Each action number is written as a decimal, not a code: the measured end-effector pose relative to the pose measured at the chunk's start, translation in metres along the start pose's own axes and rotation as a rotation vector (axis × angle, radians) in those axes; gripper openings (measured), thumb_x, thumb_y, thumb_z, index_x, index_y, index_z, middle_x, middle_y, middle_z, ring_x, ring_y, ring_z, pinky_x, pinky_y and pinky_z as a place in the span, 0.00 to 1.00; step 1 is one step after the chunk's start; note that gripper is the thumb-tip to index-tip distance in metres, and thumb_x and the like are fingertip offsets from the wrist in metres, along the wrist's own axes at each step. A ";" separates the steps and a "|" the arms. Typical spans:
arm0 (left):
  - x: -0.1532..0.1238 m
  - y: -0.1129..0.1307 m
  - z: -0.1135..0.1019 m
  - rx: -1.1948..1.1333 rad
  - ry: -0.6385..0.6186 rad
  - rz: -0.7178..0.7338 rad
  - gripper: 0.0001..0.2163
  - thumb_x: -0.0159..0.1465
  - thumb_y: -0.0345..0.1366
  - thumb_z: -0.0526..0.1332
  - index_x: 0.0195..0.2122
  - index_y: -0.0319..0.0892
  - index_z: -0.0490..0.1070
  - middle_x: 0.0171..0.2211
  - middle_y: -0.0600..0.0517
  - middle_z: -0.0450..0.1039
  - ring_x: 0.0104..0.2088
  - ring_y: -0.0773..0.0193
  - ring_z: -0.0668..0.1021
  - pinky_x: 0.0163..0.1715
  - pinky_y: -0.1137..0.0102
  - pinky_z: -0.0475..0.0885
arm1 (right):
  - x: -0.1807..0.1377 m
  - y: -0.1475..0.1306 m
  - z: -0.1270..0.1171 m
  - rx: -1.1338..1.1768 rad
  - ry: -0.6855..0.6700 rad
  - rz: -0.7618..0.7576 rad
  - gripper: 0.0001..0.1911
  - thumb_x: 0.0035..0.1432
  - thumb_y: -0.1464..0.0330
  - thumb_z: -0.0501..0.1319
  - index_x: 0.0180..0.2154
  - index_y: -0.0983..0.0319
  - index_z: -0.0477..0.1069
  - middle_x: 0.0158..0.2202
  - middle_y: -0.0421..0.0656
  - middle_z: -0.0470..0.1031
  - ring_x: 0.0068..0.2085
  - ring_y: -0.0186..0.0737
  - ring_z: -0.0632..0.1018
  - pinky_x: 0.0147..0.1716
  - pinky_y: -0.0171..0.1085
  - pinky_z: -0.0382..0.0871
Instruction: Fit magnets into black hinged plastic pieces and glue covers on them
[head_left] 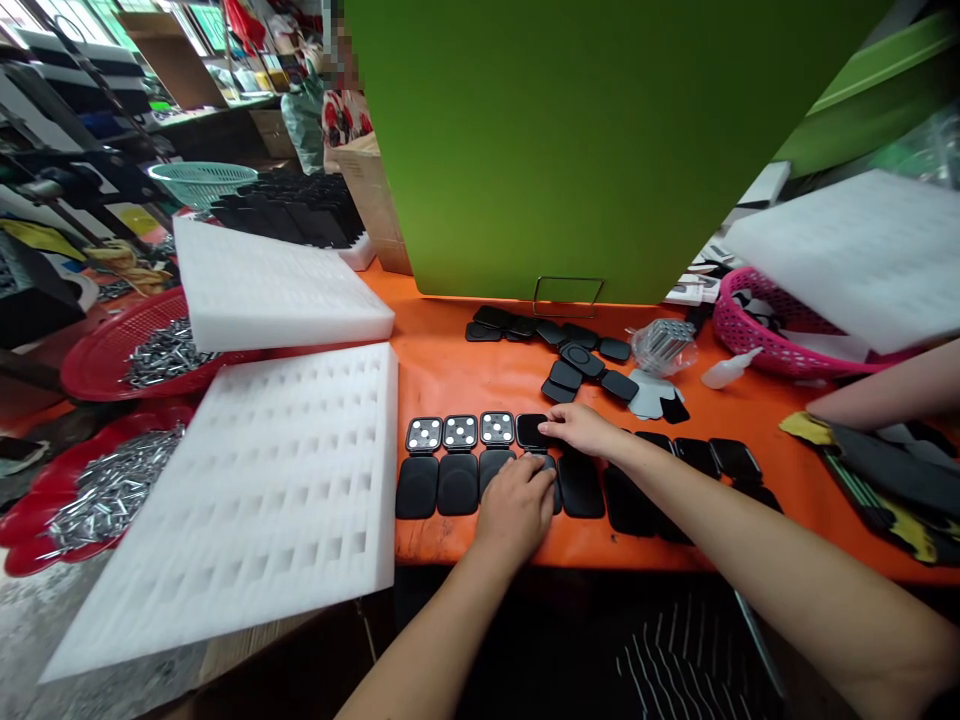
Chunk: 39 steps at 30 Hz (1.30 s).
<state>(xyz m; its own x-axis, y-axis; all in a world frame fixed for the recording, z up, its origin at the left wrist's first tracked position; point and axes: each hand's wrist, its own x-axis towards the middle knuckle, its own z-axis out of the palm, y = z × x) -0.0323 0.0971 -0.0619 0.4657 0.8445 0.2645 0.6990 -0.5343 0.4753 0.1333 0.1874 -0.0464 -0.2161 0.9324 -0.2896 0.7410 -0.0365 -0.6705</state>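
Right hand (581,430), fingertips at black square (531,431), pinch unclear; left hand (514,510), fingers apart, across black pads (491,467); step: seemingly square placement; next likely calls for careful alignment

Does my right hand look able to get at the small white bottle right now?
Probably yes: the white bottle lies on the orange table beside the pink basket, and only flat cards seem to lie between. Your right hand would have to leave the black piece at its fingertips.

Orange tabletop (450,372) under black pads (418,487) and a white bottle (729,372)
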 end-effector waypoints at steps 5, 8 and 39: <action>0.000 0.000 0.001 0.004 0.009 -0.007 0.11 0.62 0.33 0.52 0.43 0.46 0.68 0.47 0.52 0.68 0.47 0.61 0.70 0.53 0.60 0.62 | 0.001 -0.002 0.001 -0.056 0.015 0.039 0.13 0.51 0.61 0.56 0.23 0.63 0.65 0.20 0.37 0.66 0.23 0.32 0.65 0.22 0.31 0.53; 0.000 0.000 0.000 0.003 0.004 -0.004 0.10 0.62 0.33 0.52 0.43 0.46 0.68 0.47 0.52 0.68 0.48 0.61 0.70 0.53 0.60 0.61 | 0.004 -0.002 0.002 -0.091 0.009 0.061 0.13 0.51 0.61 0.56 0.23 0.63 0.65 0.21 0.37 0.68 0.24 0.32 0.66 0.21 0.31 0.53; 0.001 -0.001 -0.001 0.019 -0.010 0.013 0.11 0.62 0.33 0.52 0.45 0.46 0.67 0.47 0.50 0.68 0.48 0.60 0.70 0.52 0.60 0.63 | -0.038 -0.030 0.006 -0.467 0.033 -0.229 0.16 0.62 0.64 0.48 0.44 0.61 0.69 0.46 0.47 0.71 0.48 0.43 0.69 0.48 0.40 0.58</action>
<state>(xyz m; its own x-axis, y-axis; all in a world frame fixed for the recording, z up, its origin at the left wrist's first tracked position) -0.0331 0.0979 -0.0609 0.4800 0.8374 0.2614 0.7031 -0.5455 0.4562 0.1152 0.1505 -0.0192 -0.3915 0.9088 -0.1442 0.8832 0.3272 -0.3360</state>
